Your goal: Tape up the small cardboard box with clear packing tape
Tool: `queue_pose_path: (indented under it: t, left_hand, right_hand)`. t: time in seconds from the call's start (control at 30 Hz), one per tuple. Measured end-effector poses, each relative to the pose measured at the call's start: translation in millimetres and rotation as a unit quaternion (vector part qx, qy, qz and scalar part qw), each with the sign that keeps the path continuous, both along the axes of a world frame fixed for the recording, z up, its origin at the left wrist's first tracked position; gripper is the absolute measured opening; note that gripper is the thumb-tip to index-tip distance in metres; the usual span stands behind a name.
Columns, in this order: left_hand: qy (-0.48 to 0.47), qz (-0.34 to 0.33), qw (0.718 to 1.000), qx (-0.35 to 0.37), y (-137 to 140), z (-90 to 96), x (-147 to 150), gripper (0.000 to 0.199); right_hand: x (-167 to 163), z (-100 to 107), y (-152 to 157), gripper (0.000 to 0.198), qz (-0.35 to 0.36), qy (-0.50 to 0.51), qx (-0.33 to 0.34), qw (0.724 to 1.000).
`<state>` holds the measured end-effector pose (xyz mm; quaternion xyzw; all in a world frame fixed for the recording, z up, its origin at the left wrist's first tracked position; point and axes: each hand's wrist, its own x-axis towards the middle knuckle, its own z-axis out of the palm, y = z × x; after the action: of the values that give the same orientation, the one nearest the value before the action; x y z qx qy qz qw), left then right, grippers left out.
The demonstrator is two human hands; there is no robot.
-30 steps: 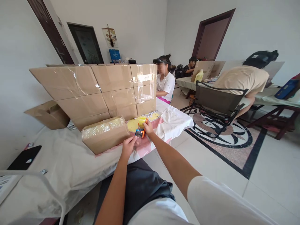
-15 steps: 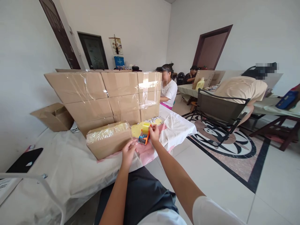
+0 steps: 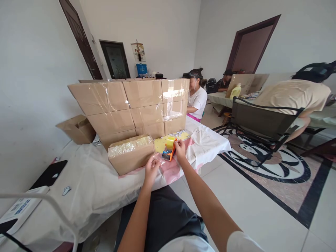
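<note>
My right hand (image 3: 180, 149) is closed around the side of an orange tape dispenser (image 3: 172, 154) that carries a yellowish roll of packing tape (image 3: 170, 141). Just left of the dispenser, my left hand (image 3: 152, 168) is pinched, thumb against fingers, on what looks like a faint clear strip of the tape. A cardboard box (image 3: 133, 157) lies beside my left hand, its upper side covered with shiny clear tape. Behind it rises a stack of taped cardboard boxes (image 3: 145, 94).
A cloth-covered table (image 3: 97, 196) bears the boxes. An open carton (image 3: 77, 131) stands at its far left, and a pale metal tube (image 3: 56, 210) curves near the lower left. Past the stack sits a person in white (image 3: 199, 99); another sits in a dark chair (image 3: 265, 119) at right.
The view has turned slightly left, so everything sits farther right in it. My left fingers have closed into a tighter pinch beside the dispenser; my right hand still holds it.
</note>
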<state>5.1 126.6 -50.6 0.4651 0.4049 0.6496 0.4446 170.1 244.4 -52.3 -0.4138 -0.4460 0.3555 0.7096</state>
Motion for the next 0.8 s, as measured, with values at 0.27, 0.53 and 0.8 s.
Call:
queue_pose_path:
  t: [0.27, 0.53, 0.8]
  left_hand:
    - [0.007, 0.004, 1.0, 0.002, 1.1, -2.0, -0.2, 0.058]
    - [0.006, 0.0, 1.0, -0.004, 1.5, -3.0, 1.3, 0.059]
    - [0.013, 0.002, 1.0, 0.007, 3.6, -7.2, -1.3, 0.054]
  right_hand:
    - [0.2, 2.1, -2.2, 0.024, 0.007, -0.003, -0.004, 1.0]
    - [1.1, 3.9, -5.9, 0.027, 0.007, -0.013, -0.017, 1.0]
    - [-0.2, 9.0, -11.8, 0.029, 0.008, -0.007, -0.022, 1.0]
